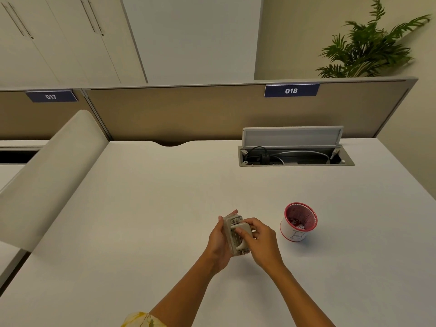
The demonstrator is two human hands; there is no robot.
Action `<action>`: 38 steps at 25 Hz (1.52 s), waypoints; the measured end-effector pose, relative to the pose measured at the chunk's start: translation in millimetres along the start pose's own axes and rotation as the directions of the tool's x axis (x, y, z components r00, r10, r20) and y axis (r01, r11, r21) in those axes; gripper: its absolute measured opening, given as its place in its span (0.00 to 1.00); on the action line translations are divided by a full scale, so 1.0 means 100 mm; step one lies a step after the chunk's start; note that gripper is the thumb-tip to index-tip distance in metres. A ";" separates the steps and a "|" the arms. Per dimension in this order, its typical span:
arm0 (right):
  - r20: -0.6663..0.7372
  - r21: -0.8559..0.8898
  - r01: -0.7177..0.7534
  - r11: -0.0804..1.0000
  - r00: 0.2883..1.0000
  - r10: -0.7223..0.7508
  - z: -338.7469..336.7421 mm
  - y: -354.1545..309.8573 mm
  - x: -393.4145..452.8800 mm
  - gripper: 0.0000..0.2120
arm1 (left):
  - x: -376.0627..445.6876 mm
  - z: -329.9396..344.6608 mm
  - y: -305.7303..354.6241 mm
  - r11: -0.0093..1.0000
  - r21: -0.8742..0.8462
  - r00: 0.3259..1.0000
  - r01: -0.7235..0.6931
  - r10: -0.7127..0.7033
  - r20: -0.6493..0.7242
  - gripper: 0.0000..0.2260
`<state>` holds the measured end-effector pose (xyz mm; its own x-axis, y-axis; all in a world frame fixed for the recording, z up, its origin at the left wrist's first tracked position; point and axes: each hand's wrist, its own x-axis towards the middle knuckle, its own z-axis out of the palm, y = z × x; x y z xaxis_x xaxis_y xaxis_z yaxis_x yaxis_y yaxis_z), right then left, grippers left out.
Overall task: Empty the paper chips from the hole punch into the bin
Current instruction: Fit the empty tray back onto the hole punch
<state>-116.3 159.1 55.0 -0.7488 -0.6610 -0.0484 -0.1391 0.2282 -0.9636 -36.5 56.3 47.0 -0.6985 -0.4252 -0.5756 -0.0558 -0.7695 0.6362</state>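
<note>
A small grey hole punch (pixel 236 234) is held between both hands just above the white desk (pixel 146 208). My left hand (pixel 218 244) cups its left side and back. My right hand (pixel 258 241) grips its lever and right side with thumb and fingers. To the right stands the bin (pixel 298 221), a small paper cup with a red rim and red inside, marked with a letter B; some white chips lie in its bottom. The punch is about a hand's width left of the cup, not over it.
An open cable hatch (pixel 296 156) with wires sits at the desk's back right. A brown partition (pixel 188 112) with label 018 closes off the far edge. A curved white divider (pixel 54 171) borders the left side. A plant (pixel 370 43) stands behind the partition.
</note>
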 end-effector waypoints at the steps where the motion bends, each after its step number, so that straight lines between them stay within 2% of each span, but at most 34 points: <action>1: 0.003 0.003 -0.001 1.000 1.000 0.001 -0.01 0.00 0.01 0.07 | 0.00 -0.01 0.00 1.000 0.004 1.000 0.007 -0.007 0.011 0.26; 6: 0.024 -0.025 -0.015 1.000 1.000 0.016 0.00 0.01 0.04 0.11 | -0.03 0.01 -0.01 1.000 0.002 0.999 0.027 -0.027 0.040 0.26; 10: 0.007 -0.035 -0.017 0.999 1.000 0.017 0.01 0.02 0.03 0.09 | -0.04 0.04 -0.01 1.000 0.006 0.999 0.018 -0.018 0.032 0.25; 15: -0.006 -0.065 0.000 0.998 1.000 -0.001 0.00 0.01 0.01 0.07 | -0.06 0.07 -0.02 0.994 0.111 0.999 -0.021 0.016 0.045 0.19; 22: -0.029 -0.082 0.010 0.997 1.000 -0.012 -0.03 0.04 0.02 0.09 | -0.04 0.11 -0.02 0.982 0.182 0.998 -0.055 0.050 0.032 0.18; 25: 0.002 -0.064 0.015 0.998 1.000 -0.015 -0.06 0.03 0.03 0.09 | -0.02 0.08 -0.04 0.988 0.140 0.998 -0.062 0.060 0.020 0.18; 27: -0.037 -0.016 0.008 1.000 0.999 -0.009 -0.07 0.03 0.04 0.06 | -0.02 0.06 -0.05 0.994 0.085 0.998 -0.066 0.065 0.019 0.18; 29: -0.104 0.018 -0.027 0.999 0.994 0.028 -0.09 0.05 0.09 0.04 | 0.00 0.04 -0.04 0.992 0.113 0.998 -0.064 0.062 0.022 0.19; 32: -0.025 -0.065 -0.073 0.995 0.997 0.071 -0.14 0.08 0.19 0.07 | 0.00 0.02 -0.02 0.984 0.175 0.999 -0.042 0.037 0.036 0.19; 35: 0.080 -0.113 -0.077 0.991 0.993 0.086 -0.18 0.08 0.25 0.08 | -0.01 -0.03 -0.03 0.986 0.162 0.999 -0.036 0.030 0.039 0.19; 38: 0.124 -0.150 -0.073 0.986 0.988 0.092 -0.19 0.07 0.28 0.09 | -0.02 -0.04 -0.02 0.987 0.160 0.998 -0.015 0.006 0.055 0.18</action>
<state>-150.3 156.1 51.6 -0.6722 -0.7208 -0.1692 -0.1798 0.3806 -0.9071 -32.1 56.9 44.5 -0.7368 -0.4034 -0.5426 -0.1591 -0.6766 0.7190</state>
